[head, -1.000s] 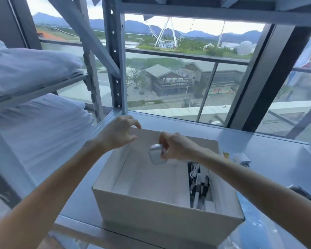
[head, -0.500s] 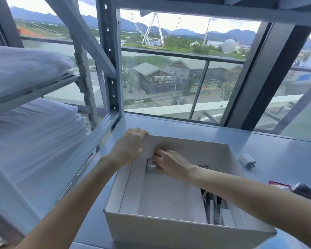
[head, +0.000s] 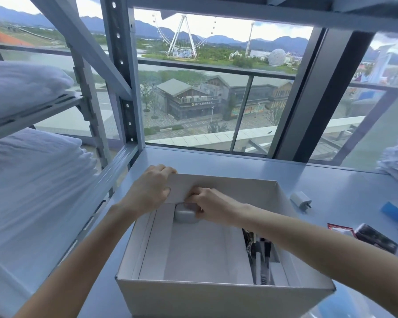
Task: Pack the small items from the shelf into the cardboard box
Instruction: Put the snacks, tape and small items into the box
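Note:
An open white cardboard box point(head: 225, 297) stands on the grey shelf surface. My left hand point(head: 151, 188) grips the box's far left corner over the rim. My right hand point(head: 208, 206) reaches inside and holds a small grey rounded case point(head: 184, 214) down in the far left corner of the box floor. Dark cables and small tools point(head: 260, 262) lie along the box's right side, partly hidden by my right forearm.
On the shelf right of the box lie a white charger plug point(head: 300, 200), a blue item point(head: 394, 212), a red-edged packet point(head: 339, 228) and a dark package point(head: 376, 237). Folded white bedding point(head: 28, 180) fills the left rack. A metal upright point(head: 122, 72) stands behind the box.
My right hand has lowered the grey case from above the box into its far left corner. My left hand moved onto the box's rim and grips it.

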A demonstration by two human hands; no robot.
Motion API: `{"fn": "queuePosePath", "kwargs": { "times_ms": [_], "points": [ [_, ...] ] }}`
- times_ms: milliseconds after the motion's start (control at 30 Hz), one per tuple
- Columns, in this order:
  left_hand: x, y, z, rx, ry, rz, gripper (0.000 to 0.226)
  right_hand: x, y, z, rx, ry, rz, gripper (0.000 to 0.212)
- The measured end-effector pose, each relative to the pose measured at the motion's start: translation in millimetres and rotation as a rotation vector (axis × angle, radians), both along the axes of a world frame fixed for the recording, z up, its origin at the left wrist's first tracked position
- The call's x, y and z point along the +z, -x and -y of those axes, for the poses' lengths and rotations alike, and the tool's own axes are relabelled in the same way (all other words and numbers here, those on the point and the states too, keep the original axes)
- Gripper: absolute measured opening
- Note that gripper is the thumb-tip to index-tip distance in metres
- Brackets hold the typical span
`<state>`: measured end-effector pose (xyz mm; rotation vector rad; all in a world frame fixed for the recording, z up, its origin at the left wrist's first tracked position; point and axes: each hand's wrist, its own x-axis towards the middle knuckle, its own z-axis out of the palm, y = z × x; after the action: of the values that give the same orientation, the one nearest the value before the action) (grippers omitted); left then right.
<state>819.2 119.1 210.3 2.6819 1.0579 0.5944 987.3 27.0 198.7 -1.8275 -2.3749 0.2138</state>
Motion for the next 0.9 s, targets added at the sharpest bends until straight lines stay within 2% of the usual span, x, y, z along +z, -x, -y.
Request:
{"fn": "queuePosePath", "kwargs": {
  "times_ms": [100,200,300,367,433,533,700,800,900],
  "points": [
    [4,-6,-3,0.001,-0.007,-0.071,0.042,32,-27,22,0.026,-0.079,0.029,0.029],
    [10,-23,-2,-0.01,-0.022,-0.184,0.037,61,-69,59,-0.013,-0.257,0.007,0.014],
    [16,-50,3,-0.059,0.021,-0.256,0.034,71,-121,93,-0.132,-0.454,-0.05,0.007],
    [16,-66,9,-0.093,0.048,-0.266,0.033,63,-157,105,-0.267,-0.504,-0.069,0.008],
    [10,-73,14,-0.1,-0.051,-0.249,0.031,44,-191,110,-0.425,-0.444,-0.04,0.009],
    [-1,-73,17,-0.093,-0.247,-0.133,0.024,8,-233,107,-0.636,-0.173,0.016,0.015],
    [-3,-70,16,-0.116,-0.245,-0.057,0.02,-30,-265,92,-0.895,0.151,-0.05,0.042],
    [-3,-68,14,-0.148,-0.234,-0.068,0.022,-45,-268,90,-0.941,0.147,-0.097,0.048],
    [-3,-67,12,-0.156,-0.226,-0.09,0.024,-53,-267,91,-0.932,0.095,-0.061,0.042]
  ]
}}
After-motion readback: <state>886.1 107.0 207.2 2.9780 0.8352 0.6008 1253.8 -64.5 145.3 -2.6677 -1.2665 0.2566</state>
